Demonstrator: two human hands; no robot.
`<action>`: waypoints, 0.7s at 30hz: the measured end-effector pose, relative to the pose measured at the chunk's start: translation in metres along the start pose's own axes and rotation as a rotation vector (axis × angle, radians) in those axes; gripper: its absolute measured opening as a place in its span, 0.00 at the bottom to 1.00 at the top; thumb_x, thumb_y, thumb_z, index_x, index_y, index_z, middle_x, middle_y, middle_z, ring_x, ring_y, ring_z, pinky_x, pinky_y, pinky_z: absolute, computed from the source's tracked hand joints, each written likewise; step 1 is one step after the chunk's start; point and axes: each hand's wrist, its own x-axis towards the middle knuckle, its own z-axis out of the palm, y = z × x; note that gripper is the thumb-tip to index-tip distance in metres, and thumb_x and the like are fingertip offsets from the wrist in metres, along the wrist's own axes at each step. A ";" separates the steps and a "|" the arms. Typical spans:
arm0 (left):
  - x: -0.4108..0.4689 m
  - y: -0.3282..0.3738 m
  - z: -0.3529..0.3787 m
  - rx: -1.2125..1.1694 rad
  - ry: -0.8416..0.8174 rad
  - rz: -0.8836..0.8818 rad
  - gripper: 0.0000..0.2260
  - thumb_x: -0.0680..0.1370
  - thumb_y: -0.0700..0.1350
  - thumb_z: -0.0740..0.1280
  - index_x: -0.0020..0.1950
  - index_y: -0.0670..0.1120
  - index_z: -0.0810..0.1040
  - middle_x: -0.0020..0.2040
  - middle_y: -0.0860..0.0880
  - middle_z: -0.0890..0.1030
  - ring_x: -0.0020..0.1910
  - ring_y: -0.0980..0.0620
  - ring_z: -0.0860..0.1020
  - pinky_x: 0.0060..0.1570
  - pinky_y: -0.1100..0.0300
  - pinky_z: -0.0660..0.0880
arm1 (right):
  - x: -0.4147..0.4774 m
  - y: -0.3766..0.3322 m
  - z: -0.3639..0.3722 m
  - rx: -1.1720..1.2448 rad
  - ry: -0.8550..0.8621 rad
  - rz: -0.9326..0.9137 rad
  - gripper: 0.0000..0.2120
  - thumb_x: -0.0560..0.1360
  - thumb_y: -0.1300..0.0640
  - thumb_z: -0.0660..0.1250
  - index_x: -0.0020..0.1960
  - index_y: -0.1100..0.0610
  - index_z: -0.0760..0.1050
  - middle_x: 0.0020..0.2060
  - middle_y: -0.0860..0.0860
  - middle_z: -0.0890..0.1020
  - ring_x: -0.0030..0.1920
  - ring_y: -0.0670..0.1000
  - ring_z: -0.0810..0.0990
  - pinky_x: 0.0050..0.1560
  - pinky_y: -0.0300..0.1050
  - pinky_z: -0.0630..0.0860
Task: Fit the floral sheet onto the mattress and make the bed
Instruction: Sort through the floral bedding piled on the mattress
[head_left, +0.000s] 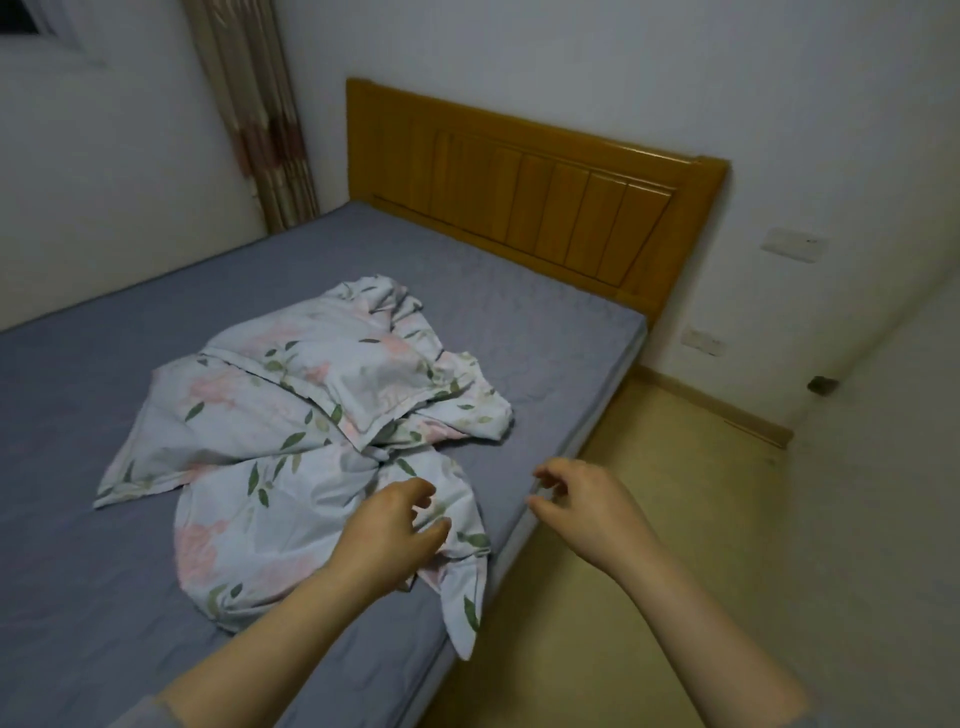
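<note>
A grey mattress (519, 312) stands with its far end against a wooden headboard (540, 202). On it lies a crumpled floral sheet (311, 415), near the right edge. One corner seems to hang over that edge.

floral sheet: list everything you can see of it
The floral sheet is pale cloth printed with pink blooms and green leaves. It lies unfitted in a crumpled heap on the grey mattress, near the floor-side edge, one corner hanging over that edge. A seamed border shows mid-pile. The left hand hovers over its near part, fingers loosely curled; contact cannot be told. The right hand is clear of it.
</note>
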 end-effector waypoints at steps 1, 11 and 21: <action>0.010 0.005 0.002 0.002 0.006 -0.017 0.20 0.75 0.54 0.67 0.64 0.49 0.73 0.59 0.52 0.78 0.55 0.54 0.77 0.52 0.60 0.74 | 0.015 0.005 -0.006 -0.003 -0.003 -0.015 0.20 0.73 0.49 0.67 0.63 0.54 0.75 0.56 0.49 0.81 0.55 0.50 0.78 0.55 0.44 0.75; 0.108 0.024 0.014 -0.030 0.109 -0.188 0.20 0.74 0.55 0.67 0.64 0.50 0.73 0.58 0.54 0.79 0.53 0.55 0.78 0.52 0.60 0.75 | 0.140 0.038 -0.028 0.045 -0.113 -0.173 0.18 0.74 0.50 0.66 0.62 0.54 0.75 0.55 0.50 0.80 0.55 0.50 0.77 0.52 0.42 0.73; 0.260 0.027 0.035 -0.150 0.148 -0.295 0.19 0.73 0.53 0.68 0.63 0.49 0.74 0.58 0.52 0.79 0.52 0.54 0.78 0.52 0.60 0.75 | 0.302 0.071 -0.043 -0.009 -0.204 -0.220 0.18 0.74 0.47 0.66 0.62 0.52 0.75 0.54 0.48 0.80 0.52 0.48 0.78 0.51 0.41 0.74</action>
